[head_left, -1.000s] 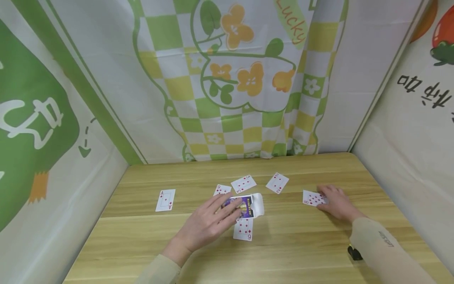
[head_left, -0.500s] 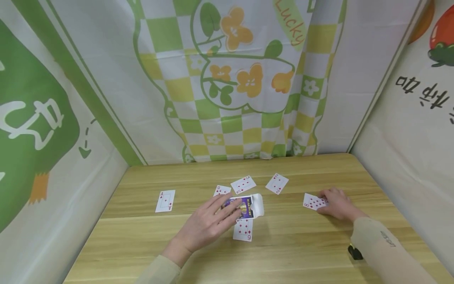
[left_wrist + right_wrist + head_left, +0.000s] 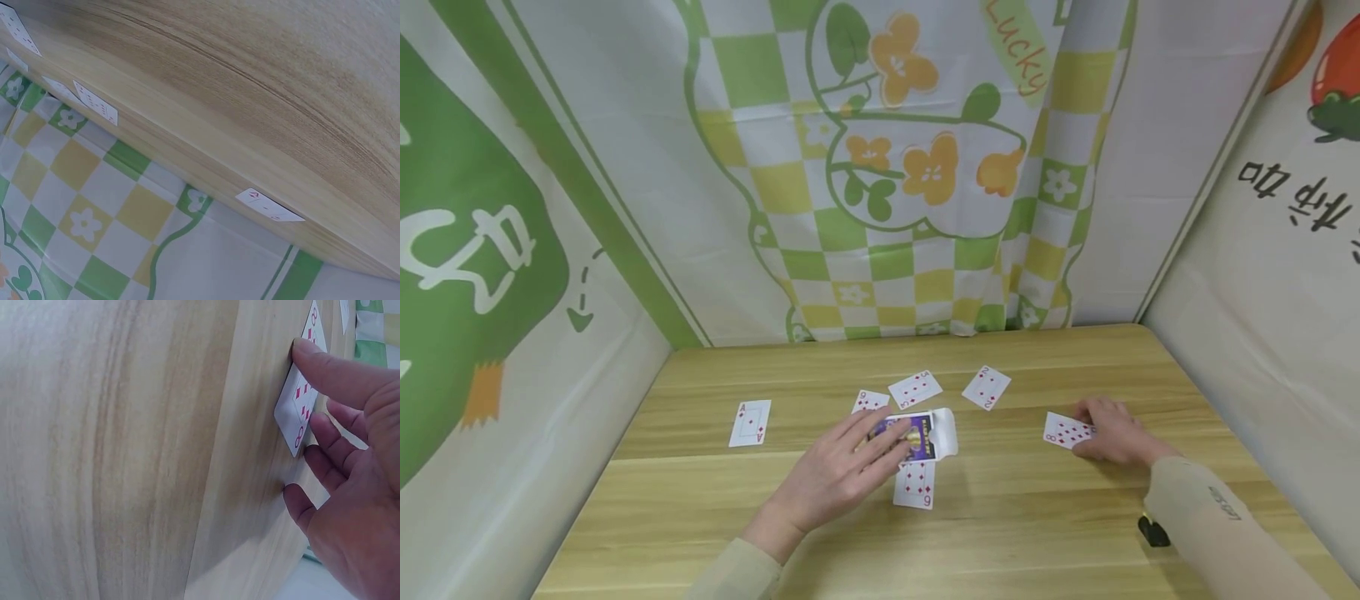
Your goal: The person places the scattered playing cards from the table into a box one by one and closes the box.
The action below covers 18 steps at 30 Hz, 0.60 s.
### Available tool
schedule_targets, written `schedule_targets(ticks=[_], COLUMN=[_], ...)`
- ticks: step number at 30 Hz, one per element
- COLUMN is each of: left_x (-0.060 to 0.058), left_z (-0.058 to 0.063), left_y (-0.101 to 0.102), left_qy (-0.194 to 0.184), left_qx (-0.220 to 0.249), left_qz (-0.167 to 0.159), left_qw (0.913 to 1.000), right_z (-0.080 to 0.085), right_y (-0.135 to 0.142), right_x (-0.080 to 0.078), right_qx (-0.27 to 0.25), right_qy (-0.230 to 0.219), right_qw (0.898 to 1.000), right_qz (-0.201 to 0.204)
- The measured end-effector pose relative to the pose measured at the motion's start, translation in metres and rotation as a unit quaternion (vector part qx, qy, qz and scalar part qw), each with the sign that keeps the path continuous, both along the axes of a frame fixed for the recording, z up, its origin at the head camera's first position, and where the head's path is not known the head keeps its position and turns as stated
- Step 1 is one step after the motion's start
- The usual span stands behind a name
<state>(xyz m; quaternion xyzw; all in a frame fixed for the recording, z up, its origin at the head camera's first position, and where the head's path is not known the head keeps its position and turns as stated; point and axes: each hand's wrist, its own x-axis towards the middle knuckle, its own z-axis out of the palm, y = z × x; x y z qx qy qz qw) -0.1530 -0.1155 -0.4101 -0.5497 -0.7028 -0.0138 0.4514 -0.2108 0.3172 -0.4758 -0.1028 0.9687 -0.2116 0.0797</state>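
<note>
The left hand [image 3: 841, 473] touches a box [image 3: 926, 439] (right hand [image 3: 1116, 432] holds a card [image 3: 1064, 431]).

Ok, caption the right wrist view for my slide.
Right hand holding a white, red-printed eight of diamonds playing card at a brown wood-grain tabletop.

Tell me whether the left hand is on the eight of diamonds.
No, the left hand rests on the purple card box.

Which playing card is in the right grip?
The eight of diamonds, rightmost card in the head view. The right grip holds it, while the ace, two and three lie untouched.
</note>
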Motion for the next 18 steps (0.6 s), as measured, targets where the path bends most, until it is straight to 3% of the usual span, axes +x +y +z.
schedule_targets(ticks=[18], left_x=[-0.0002], left_z=[-0.0008], left_y=[-0.0004], left_qy=[-0.006], left_qx=[-0.002], left_qz=[0.001], left_qw=[1.0000], right_z=[0.0029], right_y=[-0.0004], right_x=[-0.0001], right_qx=[0.014], right_qy=[-0.016], right_qw=[0.999], right_qz=[0.026])
